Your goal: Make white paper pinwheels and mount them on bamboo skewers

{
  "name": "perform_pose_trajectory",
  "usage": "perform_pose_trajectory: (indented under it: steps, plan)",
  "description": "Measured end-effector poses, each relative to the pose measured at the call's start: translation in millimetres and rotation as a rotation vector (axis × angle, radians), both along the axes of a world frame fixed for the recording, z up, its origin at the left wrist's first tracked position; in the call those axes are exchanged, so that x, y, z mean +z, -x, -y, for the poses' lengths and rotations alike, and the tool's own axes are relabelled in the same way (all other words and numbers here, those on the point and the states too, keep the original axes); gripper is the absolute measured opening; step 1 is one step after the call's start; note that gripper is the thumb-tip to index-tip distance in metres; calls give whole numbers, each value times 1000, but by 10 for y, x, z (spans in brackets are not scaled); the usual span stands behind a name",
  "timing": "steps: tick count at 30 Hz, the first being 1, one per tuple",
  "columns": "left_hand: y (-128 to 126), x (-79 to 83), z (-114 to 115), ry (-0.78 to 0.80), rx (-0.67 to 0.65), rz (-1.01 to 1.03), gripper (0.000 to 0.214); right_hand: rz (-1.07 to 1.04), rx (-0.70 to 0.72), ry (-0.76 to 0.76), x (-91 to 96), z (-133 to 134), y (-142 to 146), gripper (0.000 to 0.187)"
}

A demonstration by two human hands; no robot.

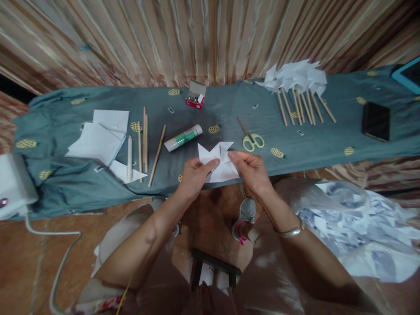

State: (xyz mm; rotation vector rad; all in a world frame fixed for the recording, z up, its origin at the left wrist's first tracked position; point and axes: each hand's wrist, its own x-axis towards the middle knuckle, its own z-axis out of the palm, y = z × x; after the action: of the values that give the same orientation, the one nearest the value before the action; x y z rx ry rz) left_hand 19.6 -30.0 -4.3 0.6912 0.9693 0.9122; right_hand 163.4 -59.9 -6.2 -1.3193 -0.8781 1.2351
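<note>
The folded white paper shape (pixel 218 162) sits between both hands, just above the near edge of the table (pixel 328 140), partly over the cloth and partly over the gap before the person's knees. The left hand (pixel 195 177) pinches its left side, thumb on top near the middle. The right hand (pixel 251 173) grips the right side, with a finger laid across the centre, probably to keep the folded flaps pressed down where they meet. Both hands are closed on the paper.

It lies roughly flat, its face turned up toward the camera. Its pointed tips fan away from the person, one toward the glue stick (pixel 183 138) and one toward the scissors (pixel 251 138). It is about as wide as it is deep, so no long axis stands out.

The glue and scissors lie just beyond the hands, seemingly kept within easy reach. Further left are wooden sticks (pixel 144 140) and a stack of paper squares (pixel 98 140). A small red box (pixel 196 96) stands at the back. To the far right lies a pile of paper shapes on sticks (pixel 297 76), and beyond it a phone (pixel 376 121).
</note>
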Motion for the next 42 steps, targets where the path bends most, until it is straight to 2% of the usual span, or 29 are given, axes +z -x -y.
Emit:
perform_pose_trajectory:
  steps: [8,14,16,20,25,36,42]
  plan:
    - [-12,-9,12,-9,9,-5,37,285,5,-55,47,32,24,52]
    - [-3,-12,-4,-15,10,-6,34,449,61,-62,66,71,-15,58]
    - [10,-20,-12,-23,19,-11,33,429,51,-69,41,75,-44,60]
    - [37,-32,-26,-43,26,-36,33,227,57,-18,-9,57,-97,59]
    - [36,-19,-24,-43,12,-37,34,29,111,44,27,33,-96,56]
    - [48,-23,-28,-38,-14,-31,36,79,215,49,123,45,-92,50]
    - [67,-1,-22,-45,-38,-31,32,101,213,50,132,53,-96,52]
